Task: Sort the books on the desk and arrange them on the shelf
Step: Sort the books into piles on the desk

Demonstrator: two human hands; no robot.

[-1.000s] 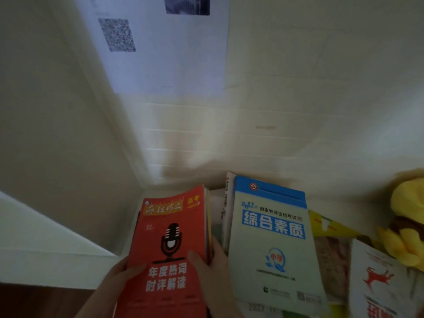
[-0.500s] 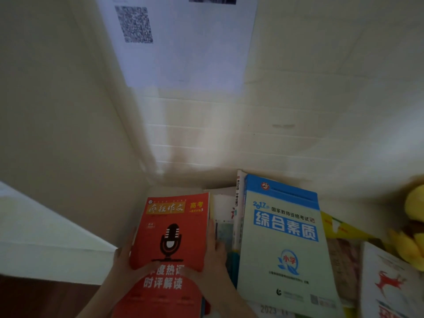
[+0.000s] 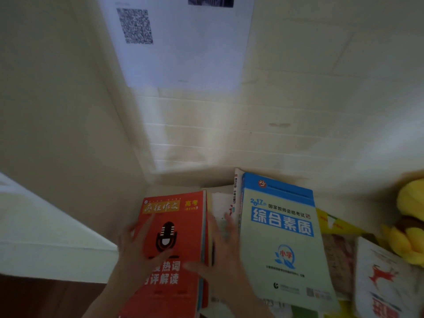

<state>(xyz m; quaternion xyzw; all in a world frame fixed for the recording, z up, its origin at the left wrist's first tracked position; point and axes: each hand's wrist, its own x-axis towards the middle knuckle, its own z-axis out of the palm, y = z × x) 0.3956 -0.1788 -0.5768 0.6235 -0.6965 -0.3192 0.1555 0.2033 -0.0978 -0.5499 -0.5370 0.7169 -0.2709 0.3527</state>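
Your left hand (image 3: 137, 246) rests against the left edge of the red book (image 3: 190, 237), fingers straight and spread, thumb across the cover. Your right hand (image 3: 221, 255) presses the book's right edge, fingers straight, thumb on the cover. The red book sits at the back left corner of the desk (image 3: 183, 188), just beside the blue-and-white book (image 3: 282, 244). Blur hides finer contact.

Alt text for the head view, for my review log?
A left hand and right hand, fingers straight, touch either side of a red book with a microphone on its cover, in a cream-walled corner. A blue-and-white book is to its right, a yellow plush toy farther right.
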